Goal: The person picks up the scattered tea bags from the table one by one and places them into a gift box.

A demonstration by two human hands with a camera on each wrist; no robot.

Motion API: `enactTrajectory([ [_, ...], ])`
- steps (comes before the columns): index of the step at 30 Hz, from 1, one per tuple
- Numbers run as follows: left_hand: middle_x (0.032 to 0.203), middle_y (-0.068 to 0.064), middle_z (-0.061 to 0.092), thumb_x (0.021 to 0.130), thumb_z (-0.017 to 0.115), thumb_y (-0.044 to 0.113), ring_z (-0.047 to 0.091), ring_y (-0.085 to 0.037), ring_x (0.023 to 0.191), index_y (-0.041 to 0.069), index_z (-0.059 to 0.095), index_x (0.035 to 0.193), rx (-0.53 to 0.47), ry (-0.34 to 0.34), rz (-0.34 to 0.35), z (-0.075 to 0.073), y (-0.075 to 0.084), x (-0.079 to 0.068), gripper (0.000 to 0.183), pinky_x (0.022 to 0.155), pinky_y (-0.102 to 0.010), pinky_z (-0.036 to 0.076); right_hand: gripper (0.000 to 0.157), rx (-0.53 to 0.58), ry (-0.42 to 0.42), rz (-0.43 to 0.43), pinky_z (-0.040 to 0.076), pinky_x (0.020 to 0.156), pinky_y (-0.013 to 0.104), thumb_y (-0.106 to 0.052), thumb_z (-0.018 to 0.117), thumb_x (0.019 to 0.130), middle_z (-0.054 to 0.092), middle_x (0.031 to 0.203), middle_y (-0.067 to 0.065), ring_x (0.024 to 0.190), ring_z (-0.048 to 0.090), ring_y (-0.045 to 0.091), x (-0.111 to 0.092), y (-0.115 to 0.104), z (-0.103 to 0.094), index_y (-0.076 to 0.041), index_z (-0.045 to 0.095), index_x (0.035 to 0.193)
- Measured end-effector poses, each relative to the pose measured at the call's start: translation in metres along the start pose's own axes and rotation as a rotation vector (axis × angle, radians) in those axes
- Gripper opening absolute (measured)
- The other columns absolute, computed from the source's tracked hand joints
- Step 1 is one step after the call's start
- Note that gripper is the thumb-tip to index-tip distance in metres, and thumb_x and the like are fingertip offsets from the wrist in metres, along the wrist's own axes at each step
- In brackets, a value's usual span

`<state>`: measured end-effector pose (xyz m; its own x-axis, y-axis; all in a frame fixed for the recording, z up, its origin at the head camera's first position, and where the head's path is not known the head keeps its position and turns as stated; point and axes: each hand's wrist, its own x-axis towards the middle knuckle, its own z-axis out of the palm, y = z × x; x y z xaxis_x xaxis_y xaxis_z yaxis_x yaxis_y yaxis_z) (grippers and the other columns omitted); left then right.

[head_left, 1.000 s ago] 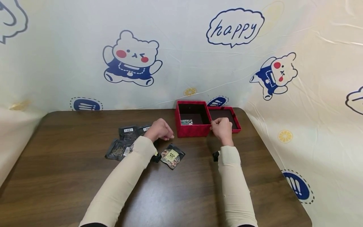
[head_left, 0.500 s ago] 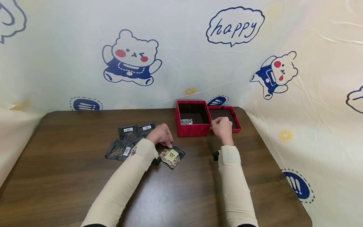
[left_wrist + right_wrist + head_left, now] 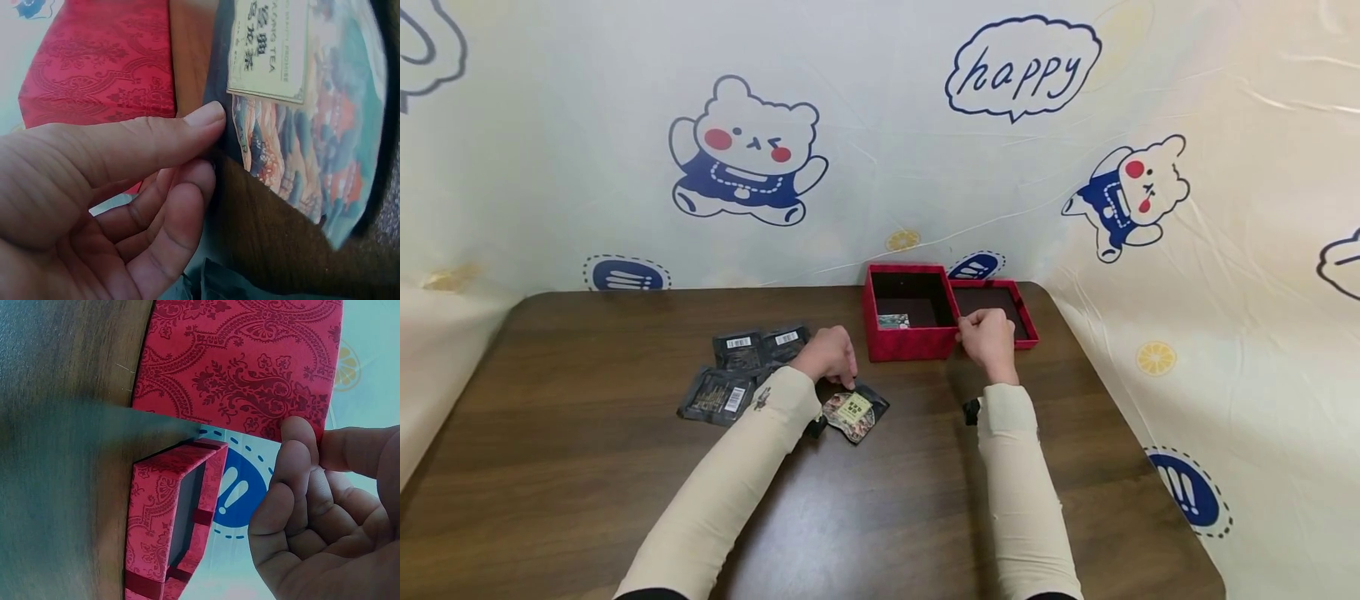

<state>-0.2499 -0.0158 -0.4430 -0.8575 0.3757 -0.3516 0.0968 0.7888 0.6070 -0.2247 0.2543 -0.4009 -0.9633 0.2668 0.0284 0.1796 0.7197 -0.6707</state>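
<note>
My left hand (image 3: pixel 829 354) pinches one edge of a tea packet (image 3: pixel 857 414) between thumb and fingers. In the left wrist view, the packet's painted landscape front and pale label with "TEA" lettering (image 3: pixel 269 53) show. On the right, my right hand (image 3: pixel 990 342) grips the near right corner of a red patterned box (image 3: pixel 910 345) with thumb and index finger. The box stands uncovered, with a small colourful packet (image 3: pixel 893 322) inside it. From the right wrist view, the red lid (image 3: pixel 150 531) appears below the box and beside the curled fingers.
Several black packets with barcode labels (image 3: pixel 718 396) lie left of my left hand, partly behind its wrist and sleeve. The box lid (image 3: pixel 1030 332) lies inside up at the table's back right. A printed cloth (image 3: pixel 880 150) stands behind the wooden table (image 3: pixel 587 500).
My left hand came down and towards the near side onto the tea packet and took hold of its edge. The right hand stays at the box corner.
</note>
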Motion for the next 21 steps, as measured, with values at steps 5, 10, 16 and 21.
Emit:
enactTrajectory([
  [5, 0.065, -0.002, 0.068, 0.070, 0.090, 0.003, 0.062, -0.016, 0.056, 0.009, 0.074, 0.068, 0.032, 0.005, -0.006, -0.001, 0.001, 0.002, 0.018, 0.053, -0.027, 0.051, 0.031, -0.008, 0.006, -0.006, 0.047, 0.066, 0.038, -0.022, 0.061, 0.100, 0.073, 0.076, 0.007, 0.092, 0.055, 0.029, 0.000, -0.002, 0.000, -0.003, 0.078, 0.082],
  [10, 0.061, -0.002, 0.067, 0.070, 0.090, 0.004, 0.060, -0.015, 0.054, 0.010, 0.072, 0.064, 0.027, 0.015, 0.003, -0.002, 0.001, 0.002, 0.019, 0.053, -0.027, 0.050, 0.030, -0.015, 0.012, -0.011, 0.046, 0.066, 0.038, -0.022, 0.061, 0.099, 0.073, 0.076, 0.006, 0.091, 0.055, 0.029, 0.001, -0.001, 0.000, -0.003, 0.077, 0.081],
  [16, 0.071, -0.008, 0.070, 0.076, 0.081, -0.007, 0.064, -0.016, 0.056, 0.002, 0.072, 0.073, -0.166, -0.055, -0.006, -0.007, -0.001, -0.002, 0.013, 0.060, -0.031, 0.058, 0.029, -0.017, 0.008, -0.007, 0.047, 0.065, 0.038, -0.021, 0.062, 0.099, 0.073, 0.076, 0.006, 0.091, 0.057, 0.028, 0.001, 0.000, 0.001, -0.005, 0.077, 0.079],
  [21, 0.084, -0.013, 0.070, 0.080, 0.077, -0.011, 0.064, -0.019, 0.062, -0.004, 0.075, 0.088, -0.311, -0.101, -0.008, -0.014, -0.001, -0.007, 0.011, 0.064, -0.034, 0.059, 0.029, -0.004, 0.000, 0.001, 0.048, 0.067, 0.039, -0.021, 0.062, 0.099, 0.073, 0.077, 0.008, 0.093, 0.056, 0.028, 0.001, -0.001, 0.001, -0.005, 0.077, 0.080],
])
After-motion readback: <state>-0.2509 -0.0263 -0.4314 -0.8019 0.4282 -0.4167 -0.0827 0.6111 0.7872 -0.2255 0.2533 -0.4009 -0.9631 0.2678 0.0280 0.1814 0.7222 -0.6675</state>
